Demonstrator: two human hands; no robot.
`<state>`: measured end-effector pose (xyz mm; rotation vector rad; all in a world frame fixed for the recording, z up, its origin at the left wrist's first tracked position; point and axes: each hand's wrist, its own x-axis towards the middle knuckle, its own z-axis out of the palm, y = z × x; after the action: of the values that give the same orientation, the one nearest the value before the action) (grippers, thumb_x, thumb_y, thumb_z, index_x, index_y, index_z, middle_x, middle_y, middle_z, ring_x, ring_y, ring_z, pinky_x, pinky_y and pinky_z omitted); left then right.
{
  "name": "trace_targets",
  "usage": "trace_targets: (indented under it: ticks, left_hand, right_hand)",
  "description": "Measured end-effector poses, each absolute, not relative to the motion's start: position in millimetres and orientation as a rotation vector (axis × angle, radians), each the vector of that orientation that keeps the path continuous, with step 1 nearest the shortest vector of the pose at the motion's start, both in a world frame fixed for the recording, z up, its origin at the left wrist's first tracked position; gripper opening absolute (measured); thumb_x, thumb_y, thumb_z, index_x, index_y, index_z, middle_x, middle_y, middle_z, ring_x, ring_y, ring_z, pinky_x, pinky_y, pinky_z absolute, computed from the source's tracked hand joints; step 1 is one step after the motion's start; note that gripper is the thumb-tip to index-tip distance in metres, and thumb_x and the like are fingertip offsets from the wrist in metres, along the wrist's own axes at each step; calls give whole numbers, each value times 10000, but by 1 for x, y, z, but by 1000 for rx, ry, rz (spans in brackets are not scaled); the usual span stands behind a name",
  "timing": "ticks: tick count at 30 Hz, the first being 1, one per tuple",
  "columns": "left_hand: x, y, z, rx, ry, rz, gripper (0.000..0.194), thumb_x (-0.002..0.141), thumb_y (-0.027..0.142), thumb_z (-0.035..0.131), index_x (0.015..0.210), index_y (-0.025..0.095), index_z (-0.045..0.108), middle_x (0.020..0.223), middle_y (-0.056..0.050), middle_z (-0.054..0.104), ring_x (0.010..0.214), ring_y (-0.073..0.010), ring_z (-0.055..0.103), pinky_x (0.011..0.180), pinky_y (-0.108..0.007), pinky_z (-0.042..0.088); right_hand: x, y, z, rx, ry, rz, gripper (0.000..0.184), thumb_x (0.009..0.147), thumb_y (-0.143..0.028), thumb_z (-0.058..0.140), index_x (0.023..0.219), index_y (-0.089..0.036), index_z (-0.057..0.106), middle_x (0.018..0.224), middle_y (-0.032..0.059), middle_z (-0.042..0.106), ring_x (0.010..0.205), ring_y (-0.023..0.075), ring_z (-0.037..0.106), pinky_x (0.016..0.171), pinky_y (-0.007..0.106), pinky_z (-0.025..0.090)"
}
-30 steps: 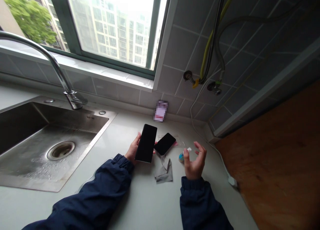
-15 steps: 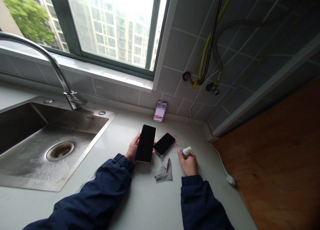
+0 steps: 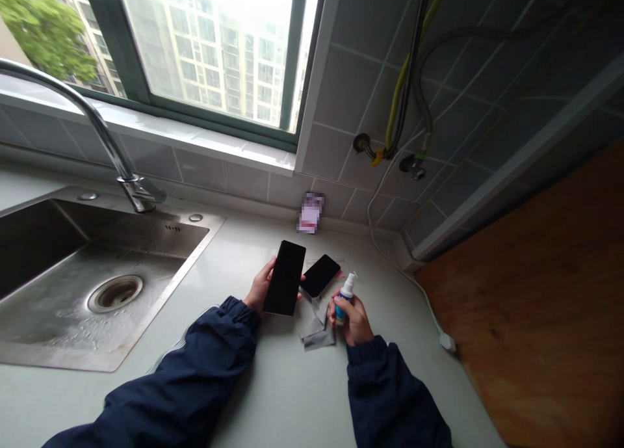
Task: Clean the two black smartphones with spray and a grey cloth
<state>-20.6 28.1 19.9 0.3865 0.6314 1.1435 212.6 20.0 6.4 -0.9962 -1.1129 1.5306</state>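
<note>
My left hand (image 3: 259, 288) holds a black phone (image 3: 285, 277) upright above the pale counter (image 3: 273, 396), its dark screen facing me. My right hand (image 3: 351, 318) is closed round a small white spray bottle (image 3: 345, 294) with a blue label, lifted off the counter, its nozzle pointing up and left towards the phone. A second black phone (image 3: 320, 275) lies flat on the counter between the hands, on a clear wrapper with a pink tab. A grey cloth (image 3: 318, 331) lies crumpled just below it, beside my right hand.
A steel sink (image 3: 88, 285) with a curved tap (image 3: 78, 116) fills the left. A white cable with a plug (image 3: 446, 341) runs along the counter's right edge by the tiled wall. A wooden panel (image 3: 536, 305) stands at the right. A small blurred packet (image 3: 310, 212) leans against the back tiles.
My right hand, open above the bottle a second ago, came down, closed on the spray bottle and lifted it left towards the held phone. The left hand with its phone stayed put.
</note>
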Motion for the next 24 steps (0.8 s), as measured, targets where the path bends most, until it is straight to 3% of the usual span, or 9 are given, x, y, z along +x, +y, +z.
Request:
trace_targets:
  ticks: [8,15,19,24]
  left_hand:
    - [-22,31,17,378,636,1176,714,989,596,269,1272,42,620,951,-210,762,620,-285,721,653,-449,603]
    - [-21,29,21,366,669,1187,710,993,588,264,1182,31,660,938,-207,764,619,-274,722,639,-414,599]
    - [-22,30,17,380,651,1167,723,980,615,278,1148,32,672,957,-214,761,624,-282,725,627,-405,594]
    - [-22,31,14,367,645,1182,766,976,631,262,1152,6,670,945,-238,756,631,-294,722,636,-435,597]
  right_hand:
    - [204,14,9,-913,-1030,1674,279,715,-403,719,791,-219,523,529,-55,502,401,105,414,369,202,320]
    - [199,12,16,-934,-1099,1598,479,831,-625,597,1024,-188,633,699,11,596,546,162,565,496,287,494]
    - [193,14,17,-963,-1219,1400,407,825,-602,671,919,-224,555,731,-1,618,592,157,608,582,290,536]
    - [184,20,17,-1051,-1423,1185,313,868,-511,685,951,-234,567,686,-35,618,500,127,554,545,262,524]
